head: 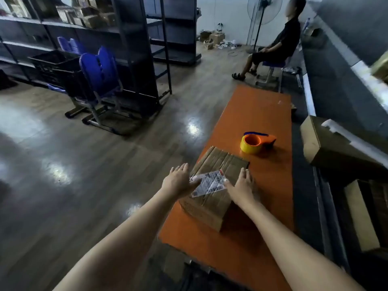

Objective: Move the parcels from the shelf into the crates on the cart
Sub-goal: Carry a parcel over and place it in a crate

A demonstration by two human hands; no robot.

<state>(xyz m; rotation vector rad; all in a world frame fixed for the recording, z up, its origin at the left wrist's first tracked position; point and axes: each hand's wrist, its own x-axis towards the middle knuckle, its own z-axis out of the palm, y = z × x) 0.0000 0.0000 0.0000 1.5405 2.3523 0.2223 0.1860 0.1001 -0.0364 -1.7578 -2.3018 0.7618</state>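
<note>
A taped cardboard parcel [218,164] with a white shipping label [210,182] lies on an orange table [252,110]. My left hand [178,180] is at the parcel's left edge, fingers straight, its thumb touching the label's corner. My right hand [241,186] lies flat on the parcel's right side, fingers straight. Neither hand grips the box. A black crate [56,64] stands on the floor at the far left by the dark shelves [134,38]. No cart is visible.
An orange tape dispenser [256,142] sits on the table beyond the parcel. Open cardboard boxes [327,143] rest on the shelving at right. Two blue chairs [98,70] stand at left. A person sits on a stool [273,45] at the far end near a fan.
</note>
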